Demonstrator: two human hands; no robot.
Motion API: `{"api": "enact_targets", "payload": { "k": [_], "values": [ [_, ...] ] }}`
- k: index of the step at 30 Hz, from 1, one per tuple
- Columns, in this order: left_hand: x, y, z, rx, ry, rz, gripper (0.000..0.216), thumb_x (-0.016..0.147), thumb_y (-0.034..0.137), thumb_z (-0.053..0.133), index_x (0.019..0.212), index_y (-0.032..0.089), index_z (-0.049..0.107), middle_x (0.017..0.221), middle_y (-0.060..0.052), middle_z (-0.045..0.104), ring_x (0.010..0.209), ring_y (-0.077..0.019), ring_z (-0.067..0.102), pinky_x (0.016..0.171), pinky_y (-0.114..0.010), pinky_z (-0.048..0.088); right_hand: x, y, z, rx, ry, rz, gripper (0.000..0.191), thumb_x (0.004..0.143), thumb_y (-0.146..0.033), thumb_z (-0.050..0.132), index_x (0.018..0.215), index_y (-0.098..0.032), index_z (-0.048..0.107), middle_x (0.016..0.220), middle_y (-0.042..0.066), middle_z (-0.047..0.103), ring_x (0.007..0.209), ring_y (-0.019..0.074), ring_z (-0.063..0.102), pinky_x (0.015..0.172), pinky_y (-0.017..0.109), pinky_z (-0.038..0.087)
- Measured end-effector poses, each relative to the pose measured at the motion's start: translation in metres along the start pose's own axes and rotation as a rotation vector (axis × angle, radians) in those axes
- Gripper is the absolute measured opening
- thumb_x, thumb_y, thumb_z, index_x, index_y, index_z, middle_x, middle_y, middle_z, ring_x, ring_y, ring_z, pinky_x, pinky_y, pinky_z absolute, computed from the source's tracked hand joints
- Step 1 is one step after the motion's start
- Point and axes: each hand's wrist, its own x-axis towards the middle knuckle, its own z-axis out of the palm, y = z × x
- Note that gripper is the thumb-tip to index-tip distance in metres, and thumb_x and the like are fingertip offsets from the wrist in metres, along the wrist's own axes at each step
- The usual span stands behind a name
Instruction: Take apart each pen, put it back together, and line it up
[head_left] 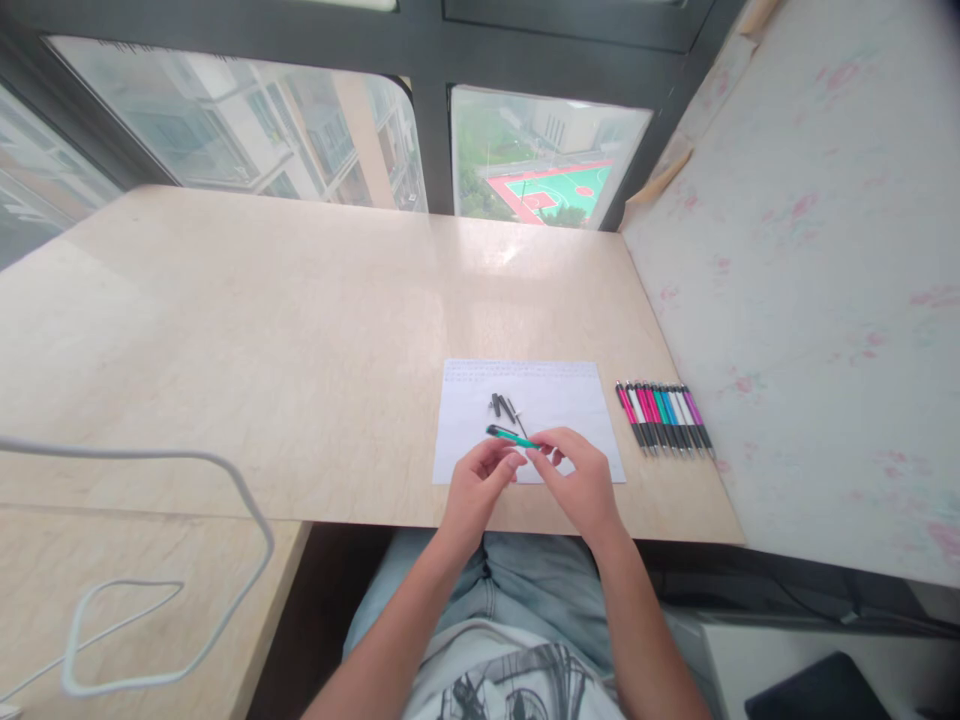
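Observation:
My right hand (577, 475) pinches one end of a green pen barrel (511, 435) with a black tip part and clip at its far left end. Close below the barrel is my left hand (480, 480), its fingers curled in toward the thumb; what they hold, if anything, is too small to make out. Under both hands lies a sheet of white paper (562, 400) with lines of handwriting along its top. Several small black pen parts (501, 405) rest on it, and a thin dark refill (521, 423) lies just beyond the barrel.
A row of pens (664, 418) in pink, white, green, blue and purple lies to the right of the paper, near the flowered wall (810, 300). A white cable (247, 500) loops over the table (300, 350) at the left. Windows (551, 150) stand behind.

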Motion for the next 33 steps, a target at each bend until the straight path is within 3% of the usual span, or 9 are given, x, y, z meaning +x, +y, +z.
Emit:
{"api": "enact_targets", "payload": {
  "k": [3, 6, 10, 15, 33],
  "values": [
    [0.003, -0.006, 0.0, -0.076, 0.048, 0.01, 0.023, 0.078, 0.036, 0.076, 0.086, 0.015, 0.074, 0.076, -0.004, 0.07, 0.069, -0.0139, 0.057, 0.069, -0.028, 0.046, -0.002, -0.008, -0.002, 0.009, -0.101, -0.077, 0.013, 0.089, -0.028, 0.062, 0.091, -0.022, 0.073, 0.087, 0.005, 0.071, 0.069, 0.0162, 0.062, 0.061, 0.029, 0.051],
    [0.007, -0.01, -0.005, -0.288, 0.06, -0.038, 0.021, 0.078, 0.033, 0.077, 0.088, 0.015, 0.074, 0.079, -0.004, 0.069, 0.07, -0.0118, 0.058, 0.069, -0.025, 0.046, 0.006, -0.006, -0.001, 0.005, -0.124, -0.053, 0.015, 0.092, -0.028, 0.058, 0.092, -0.021, 0.071, 0.088, 0.005, 0.071, 0.074, 0.017, 0.063, 0.064, 0.029, 0.051],
    [0.014, -0.012, -0.015, -0.55, 0.083, -0.085, 0.022, 0.076, 0.029, 0.08, 0.09, 0.014, 0.073, 0.086, -0.005, 0.071, 0.071, -0.0094, 0.062, 0.069, -0.022, 0.048, 0.027, 0.01, 0.009, -0.249, -0.084, -0.013, 0.017, 0.091, -0.022, 0.054, 0.094, -0.019, 0.07, 0.087, 0.006, 0.071, 0.077, 0.0199, 0.062, 0.072, 0.034, 0.051],
    [0.019, -0.016, -0.026, -0.699, 0.07, -0.075, 0.023, 0.076, 0.025, 0.081, 0.094, 0.015, 0.071, 0.09, -0.005, 0.072, 0.074, -0.0095, 0.064, 0.07, -0.022, 0.051, 0.047, 0.029, 0.024, -0.48, -0.181, -0.071, 0.021, 0.088, -0.018, 0.055, 0.101, -0.017, 0.071, 0.094, 0.01, 0.071, 0.095, 0.0264, 0.06, 0.085, 0.04, 0.048],
    [0.019, -0.015, -0.027, -0.72, 0.031, -0.136, 0.023, 0.076, 0.024, 0.081, 0.094, 0.014, 0.071, 0.093, -0.007, 0.073, 0.073, -0.0096, 0.065, 0.07, -0.022, 0.051, 0.058, 0.041, 0.023, -0.549, -0.286, -0.07, 0.019, 0.088, -0.016, 0.055, 0.096, -0.02, 0.072, 0.088, 0.007, 0.068, 0.093, 0.0245, 0.058, 0.078, 0.035, 0.045]
  ]
}}
